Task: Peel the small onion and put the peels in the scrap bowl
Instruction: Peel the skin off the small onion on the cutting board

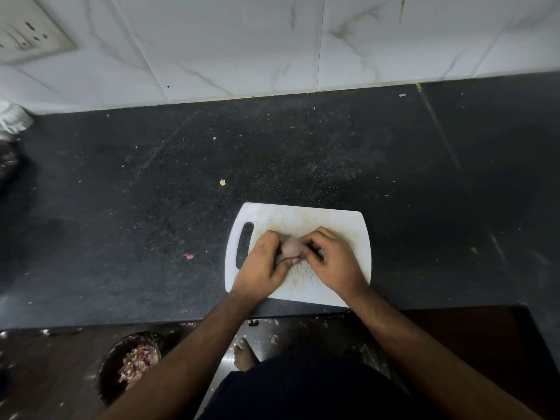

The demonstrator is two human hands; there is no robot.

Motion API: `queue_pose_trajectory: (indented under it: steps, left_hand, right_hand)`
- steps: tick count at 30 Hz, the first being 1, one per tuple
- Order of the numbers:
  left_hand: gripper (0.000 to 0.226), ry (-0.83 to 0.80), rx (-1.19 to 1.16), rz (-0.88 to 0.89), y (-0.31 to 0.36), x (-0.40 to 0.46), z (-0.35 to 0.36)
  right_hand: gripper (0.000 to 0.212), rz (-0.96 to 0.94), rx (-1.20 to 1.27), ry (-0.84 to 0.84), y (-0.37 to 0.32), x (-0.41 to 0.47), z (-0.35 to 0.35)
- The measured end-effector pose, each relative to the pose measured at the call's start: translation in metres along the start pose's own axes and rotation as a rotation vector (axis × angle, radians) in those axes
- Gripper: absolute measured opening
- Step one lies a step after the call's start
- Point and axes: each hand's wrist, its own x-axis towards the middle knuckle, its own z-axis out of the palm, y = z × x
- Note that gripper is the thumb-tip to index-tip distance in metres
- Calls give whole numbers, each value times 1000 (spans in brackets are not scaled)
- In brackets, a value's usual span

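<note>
While both hands pinch it, the small onion (291,245) sits between left grip (263,265) and right grip (333,262)

no readable text

no words, labels, brands or numbers can be read on anything from here.

white cutting board (339,228), dark countertop (151,192), tiled wall (242,40)

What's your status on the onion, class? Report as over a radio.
Left hand and right hand both gripping small onion over cutting board. Scrap bowl down below counter edge, peels inside. Nothing in the way.
</note>
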Motion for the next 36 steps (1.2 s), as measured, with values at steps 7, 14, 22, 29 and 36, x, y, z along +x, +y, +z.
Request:
queue_pose_trajectory:
  steps: [7, 14, 22, 29, 36]
  left_hand:
    - [35, 7, -60, -74, 1, 1, -2]
    - [31, -1, -8, -1, 3, -1, -3]
    - [29, -9, -29, 20, 1, 0, -3]
    - [27, -7, -24, 23, 4, 0, -3]
    - [33, -24, 31, 42, 2, 1, -3]
  right_hand:
    - [12, -20, -9, -1, 1, 0, -1]
    - [8, 29, -49, 32, -2, -1, 0]
    - [13, 108, -52, 54, -4, 1, 1]
    - [11, 137, -2, 136, -6, 2, -1]
    - [11, 161, 3, 251, -4, 0, -1]
